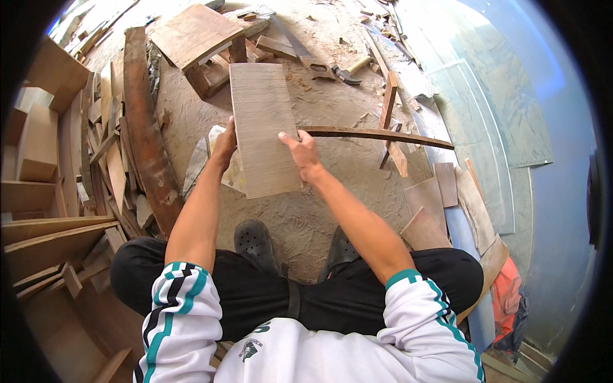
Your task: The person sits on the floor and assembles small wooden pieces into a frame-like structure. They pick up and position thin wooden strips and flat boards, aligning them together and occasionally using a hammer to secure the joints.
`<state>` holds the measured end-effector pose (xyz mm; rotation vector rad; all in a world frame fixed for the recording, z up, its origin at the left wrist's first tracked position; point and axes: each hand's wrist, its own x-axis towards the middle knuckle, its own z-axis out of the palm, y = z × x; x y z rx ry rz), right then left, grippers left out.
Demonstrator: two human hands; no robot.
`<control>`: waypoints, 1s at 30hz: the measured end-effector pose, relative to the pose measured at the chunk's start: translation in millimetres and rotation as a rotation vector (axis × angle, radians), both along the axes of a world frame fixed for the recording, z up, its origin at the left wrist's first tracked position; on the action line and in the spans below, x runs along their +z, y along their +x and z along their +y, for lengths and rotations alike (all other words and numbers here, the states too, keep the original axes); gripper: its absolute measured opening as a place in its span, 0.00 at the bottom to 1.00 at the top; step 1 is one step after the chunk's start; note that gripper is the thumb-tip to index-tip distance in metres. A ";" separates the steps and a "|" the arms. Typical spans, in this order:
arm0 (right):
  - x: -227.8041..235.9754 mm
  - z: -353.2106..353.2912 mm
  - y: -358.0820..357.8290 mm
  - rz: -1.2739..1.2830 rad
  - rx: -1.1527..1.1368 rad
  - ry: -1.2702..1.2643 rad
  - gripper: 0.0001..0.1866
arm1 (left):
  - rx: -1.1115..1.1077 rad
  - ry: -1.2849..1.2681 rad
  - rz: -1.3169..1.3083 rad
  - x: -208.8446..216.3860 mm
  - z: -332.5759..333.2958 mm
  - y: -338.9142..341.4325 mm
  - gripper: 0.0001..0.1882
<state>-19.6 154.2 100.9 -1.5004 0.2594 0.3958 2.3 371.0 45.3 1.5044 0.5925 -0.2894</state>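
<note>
Between my hands I hold up a rectangular wooden board [263,121] with a pale, fine-grained face, its long side pointing away from me. My left hand [225,145] grips its left edge, fingers partly hidden behind it. On the right edge my right hand [302,152] is closed, its thumb on the face and the other fingers mostly out of sight. A long, narrow dark wood strip [383,135] runs off to the right from just beside my right hand; whether that hand touches it, I cannot tell.
A low wooden bench [198,33] stands ahead, with a handsaw [317,68] and a claw hammer [347,75] on the dirt floor to its right. Wood scraps [108,147] and a long, rusty-brown plank [143,127] lie at left. Glass sheets [476,140] lean at right, near board offcuts [426,204].
</note>
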 end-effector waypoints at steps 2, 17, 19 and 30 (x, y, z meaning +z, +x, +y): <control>-7.9 -21.0 11.3 -0.011 -0.016 -0.123 0.26 | -0.062 0.015 0.019 17.3 -8.1 -1.4 0.40; 42.2 -248.3 18.9 -0.069 0.806 -1.064 0.34 | 0.015 0.070 -0.099 11.6 -8.5 -7.7 0.30; 32.2 -261.1 -7.8 -0.037 0.808 -1.049 0.35 | 0.050 0.096 -0.114 12.0 -16.7 -6.6 0.29; -20.8 -341.8 -63.6 0.095 0.700 -1.152 0.39 | 0.145 0.278 -0.113 16.6 -35.5 -4.0 0.28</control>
